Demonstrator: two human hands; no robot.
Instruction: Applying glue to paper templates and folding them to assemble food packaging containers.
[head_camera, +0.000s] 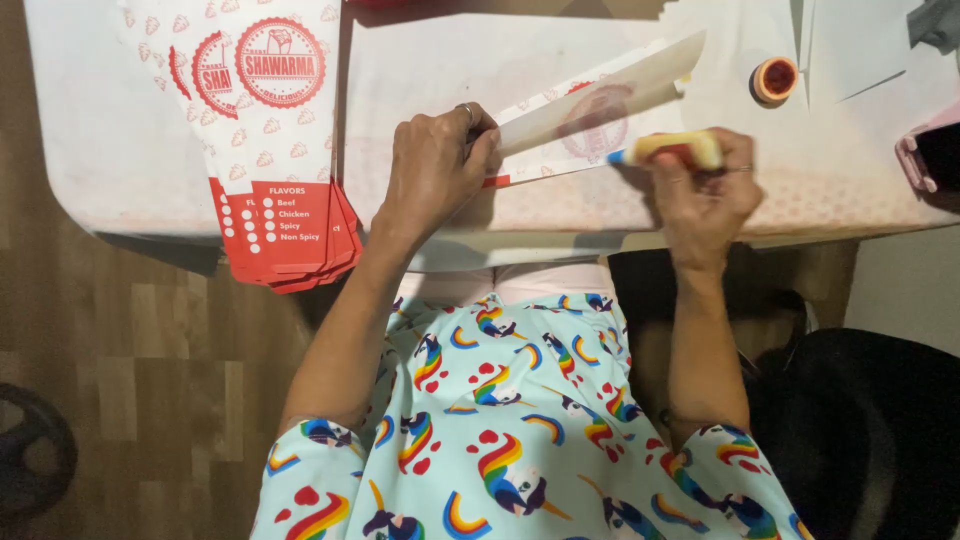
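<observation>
Left hand (432, 170) pinches down the near end of the folded paper sleeve (600, 100) on the table (100, 150). The sleeve's long axis runs toward 2 o'clock. Right hand (705, 190), closed around a yellow glue stick (672, 150), tip pointing 9 o'clock, touches the sleeve's lower edge.

floor (150, 340): wood planks | table (120, 170): white, worn | light: warm
</observation>
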